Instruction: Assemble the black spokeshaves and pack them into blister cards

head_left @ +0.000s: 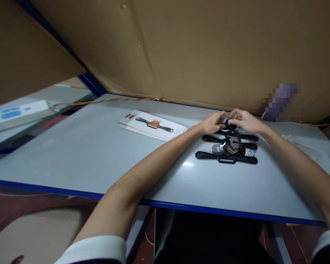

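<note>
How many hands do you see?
2. The left hand is by the far end of the row of black tools; the right hand is close beside it.

A single camera, worn on the person's head, looks forward and down over the grey desk (79, 154). It sits above and just behind the near edge, so white sleeve cuffs (99, 246) enter at the bottom corners and the forearms (154, 161) stretch away from the lens. The left hand (213, 123) and right hand (246, 120) appear right of centre, slightly above mid-height, small in the frame. A brown panel (195, 47) beyond the desk fills the top; a beige seat (44, 234) shows at lower left. The field is wide, reaching a power strip (19, 116) at far left, and the desk's front edge slopes down rightward.
</note>
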`<state>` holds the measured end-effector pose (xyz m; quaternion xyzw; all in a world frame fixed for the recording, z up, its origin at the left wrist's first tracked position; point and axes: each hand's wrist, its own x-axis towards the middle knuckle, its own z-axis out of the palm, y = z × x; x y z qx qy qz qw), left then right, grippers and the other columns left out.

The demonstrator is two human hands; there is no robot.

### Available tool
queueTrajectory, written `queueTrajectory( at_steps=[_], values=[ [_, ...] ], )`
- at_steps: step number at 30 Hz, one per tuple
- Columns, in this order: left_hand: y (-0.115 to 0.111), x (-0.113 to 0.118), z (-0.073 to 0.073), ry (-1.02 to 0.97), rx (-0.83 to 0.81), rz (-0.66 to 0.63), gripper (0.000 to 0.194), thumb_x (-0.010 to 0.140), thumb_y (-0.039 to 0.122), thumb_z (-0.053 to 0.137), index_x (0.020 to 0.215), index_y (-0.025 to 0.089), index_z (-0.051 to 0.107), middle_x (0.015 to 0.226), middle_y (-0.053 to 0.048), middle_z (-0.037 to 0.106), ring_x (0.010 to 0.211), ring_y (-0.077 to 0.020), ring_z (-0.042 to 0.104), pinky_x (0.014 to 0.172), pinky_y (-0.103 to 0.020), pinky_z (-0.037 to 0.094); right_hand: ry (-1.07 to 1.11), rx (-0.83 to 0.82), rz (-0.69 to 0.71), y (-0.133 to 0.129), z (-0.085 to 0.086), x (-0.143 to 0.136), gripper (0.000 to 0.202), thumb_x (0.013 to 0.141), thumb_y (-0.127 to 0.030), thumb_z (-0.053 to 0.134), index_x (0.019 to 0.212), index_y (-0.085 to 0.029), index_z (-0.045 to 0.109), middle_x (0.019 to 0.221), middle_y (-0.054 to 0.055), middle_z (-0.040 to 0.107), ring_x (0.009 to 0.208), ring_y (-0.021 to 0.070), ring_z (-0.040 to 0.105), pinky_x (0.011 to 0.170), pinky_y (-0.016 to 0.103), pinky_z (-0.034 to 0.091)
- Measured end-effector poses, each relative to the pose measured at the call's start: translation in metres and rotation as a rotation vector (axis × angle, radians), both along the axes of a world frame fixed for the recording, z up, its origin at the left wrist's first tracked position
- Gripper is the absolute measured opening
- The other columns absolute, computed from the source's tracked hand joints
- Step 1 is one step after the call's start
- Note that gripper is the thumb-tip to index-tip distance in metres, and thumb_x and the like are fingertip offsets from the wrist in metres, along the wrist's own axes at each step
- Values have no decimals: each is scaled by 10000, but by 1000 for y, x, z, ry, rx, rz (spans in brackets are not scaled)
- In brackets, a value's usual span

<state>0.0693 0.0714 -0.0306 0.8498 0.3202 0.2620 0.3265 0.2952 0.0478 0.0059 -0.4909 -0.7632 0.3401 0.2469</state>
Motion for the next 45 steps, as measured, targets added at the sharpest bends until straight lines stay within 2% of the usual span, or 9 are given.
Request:
queueTrajectory(
  at_steps=[5,11,16,20,23,30,36,41,45],
  values=[
    [-1,-1,0,6,6,-5,401,863,167,662,1259,153,599,979,-33,672,828,-177,608,857,-334,511,-59,102,-60,-4,-5,-9,344,784,-385,805,966,-245,549,678,-70,533,628,154,490,596,297,370],
    [-3,-1,0,15,17,-3,394,880,193,648,1266,160,571,999,-40,669,811,-171,608,855,-346,527,-19,67,-14,-4,-1,-2,289,754,-210,748,962,-254,552,687,-63,561,642,162,540,622,305,432],
    [-4,0,1,-39,12,-16,352,842,175,664,1184,181,583,940,-20,655,789,-166,590,815,-329,505,39,-38,13,-2,2,2,188,854,-368,733,906,-240,606,701,-20,633,629,172,585,636,331,484],
    [-5,-1,4,5,27,-27,187,862,252,639,1028,165,640,864,-15,651,781,-179,586,769,-318,467,-9,92,-43,-7,-2,-7,304,811,-493,769,874,-226,638,737,8,666,672,187,587,649,338,463],
    [-5,-2,6,79,73,-51,172,891,320,606,902,161,672,805,-8,638,767,-184,582,765,-323,461,-119,202,-5,-14,-3,-11,296,812,-466,748,943,-212,671,842,45,731,755,218,630,717,365,491],
    [-11,-3,24,87,343,44,306,1023,400,518,1088,176,716,1179,-111,718,1155,-279,623,1088,-442,453,-32,269,8,-43,8,-3,488,755,-240,685,1240,-235,640,1131,89,735,907,245,705,839,412,585],
    [-37,-3,38,115,393,45,292,1100,374,399,1000,199,610,1004,-90,685,996,-258,610,970,-404,473,-65,406,-122,-87,17,7,398,852,-287,665,1249,-250,665,883,24,710,762,213,662,774,381,547],
    [-46,-12,29,256,384,71,351,1082,382,405,812,208,546,899,-89,641,932,-272,598,901,-414,451,-183,489,-329,-112,14,27,163,913,-335,625,1014,-245,716,551,-65,490,521,161,453,685,356,446],
    [-44,-17,27,181,365,167,356,1062,413,449,781,209,533,877,-81,652,908,-253,595,890,-402,449,-210,565,-423,-119,7,43,193,939,-381,583,855,-254,702,547,-21,540,549,191,496,669,364,434]
  ],
)
